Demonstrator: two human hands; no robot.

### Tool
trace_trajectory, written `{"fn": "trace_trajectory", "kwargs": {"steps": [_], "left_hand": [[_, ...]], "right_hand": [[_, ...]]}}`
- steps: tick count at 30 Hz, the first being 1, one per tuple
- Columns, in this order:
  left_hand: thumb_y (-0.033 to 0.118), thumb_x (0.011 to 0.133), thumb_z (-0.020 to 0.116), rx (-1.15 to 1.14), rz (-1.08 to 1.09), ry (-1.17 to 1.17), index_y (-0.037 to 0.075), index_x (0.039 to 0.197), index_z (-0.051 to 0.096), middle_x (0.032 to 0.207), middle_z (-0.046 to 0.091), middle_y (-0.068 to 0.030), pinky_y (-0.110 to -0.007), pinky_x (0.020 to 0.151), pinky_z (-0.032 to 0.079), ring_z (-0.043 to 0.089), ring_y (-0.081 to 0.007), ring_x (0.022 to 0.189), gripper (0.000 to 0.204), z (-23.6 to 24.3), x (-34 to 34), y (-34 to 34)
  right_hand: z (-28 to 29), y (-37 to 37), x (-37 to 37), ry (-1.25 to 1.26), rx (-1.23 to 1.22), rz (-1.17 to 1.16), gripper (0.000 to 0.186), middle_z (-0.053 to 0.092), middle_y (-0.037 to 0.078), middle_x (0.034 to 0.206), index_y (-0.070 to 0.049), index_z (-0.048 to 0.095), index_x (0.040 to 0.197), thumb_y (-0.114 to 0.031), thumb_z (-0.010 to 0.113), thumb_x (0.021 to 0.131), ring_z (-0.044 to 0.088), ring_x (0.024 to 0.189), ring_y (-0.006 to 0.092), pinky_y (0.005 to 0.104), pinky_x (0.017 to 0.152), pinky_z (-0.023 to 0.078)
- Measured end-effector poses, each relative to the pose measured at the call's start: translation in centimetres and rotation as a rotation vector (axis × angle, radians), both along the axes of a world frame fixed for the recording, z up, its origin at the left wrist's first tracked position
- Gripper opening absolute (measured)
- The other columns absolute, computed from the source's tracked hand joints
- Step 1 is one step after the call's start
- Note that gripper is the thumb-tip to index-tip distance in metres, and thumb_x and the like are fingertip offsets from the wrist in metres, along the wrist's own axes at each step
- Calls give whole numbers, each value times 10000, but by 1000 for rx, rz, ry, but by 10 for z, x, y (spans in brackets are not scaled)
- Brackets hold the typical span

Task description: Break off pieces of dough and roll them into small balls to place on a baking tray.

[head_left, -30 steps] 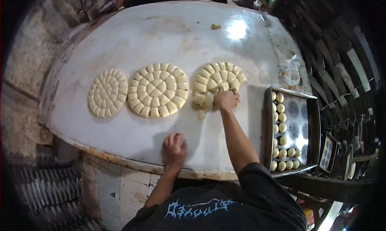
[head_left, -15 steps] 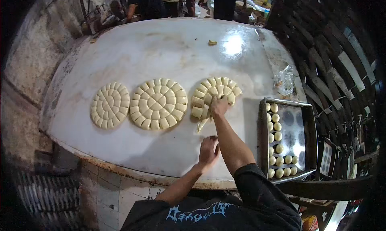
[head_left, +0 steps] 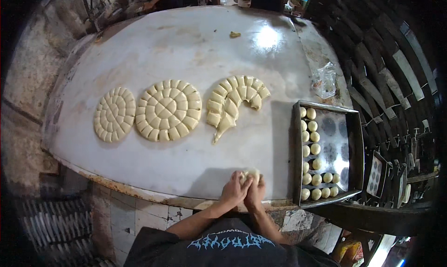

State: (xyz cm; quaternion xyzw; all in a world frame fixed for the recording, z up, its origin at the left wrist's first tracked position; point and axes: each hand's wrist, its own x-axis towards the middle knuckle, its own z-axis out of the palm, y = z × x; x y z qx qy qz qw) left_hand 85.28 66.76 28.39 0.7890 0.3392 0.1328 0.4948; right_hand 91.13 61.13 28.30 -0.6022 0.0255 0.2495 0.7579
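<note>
A small lump of pale dough (head_left: 250,175) sits between my two hands near the table's front edge. My left hand (head_left: 234,191) is closed around its left side, and my right hand (head_left: 255,192) wraps it from the right. Beyond them lies a partly used round of cut dough (head_left: 235,96), its right and lower parts gone and a ragged tail pointing toward me. To its left, a whole round of dough (head_left: 168,110) is scored into wedges and rings. A smaller scored round (head_left: 114,114) touches or nearly touches it on the far left.
At the right stands a deep metal tray (head_left: 361,150) with several dough balls (head_left: 316,179) along its left and near sides. A clear plastic bag (head_left: 324,81) lies behind it. A small dough scrap (head_left: 234,35) rests far back. People stand beyond the table's far edge.
My right hand has come back from the partly cut round with a piece of dough and joined my left hand. That round has fewer pieces. The view has shifted slightly.
</note>
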Motion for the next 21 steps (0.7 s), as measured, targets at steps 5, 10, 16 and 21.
{"fn": "trace_trajectory", "kwargs": {"steps": [5,10,16,21], "left_hand": [[298,907,549,-99,-365,-101,37,915,576,686,616,-131,-440,618,485,617,-361,663,263,36,-49,3],[288,779,680,198,-72,223,90,897,654,867,626,-102,-422,677,494,618,-306,780,231,23,-119,86],[294,726,701,829,144,219,102,768,604,931,555,-62,-421,818,378,515,-268,914,219,7,-92,187],[217,766,646,536,-99,17,91,739,582,851,569,-54,-426,774,401,528,-287,884,143,-17,-40,123]], "right_hand": [[49,11,115,-200,72,-425,183,506,29,791,-44,453,1006,-165,548,906,452,579,98,243,472,378],[54,-19,98,-356,-181,350,274,489,10,709,-19,530,955,-261,634,882,460,577,95,230,542,400],[-7,8,81,-911,-1125,314,258,556,160,942,-50,591,942,-292,620,857,511,903,315,472,791,395],[-28,36,-29,-1002,-922,801,205,514,155,1132,-106,603,1014,-222,525,865,438,1082,369,488,927,343]]}}
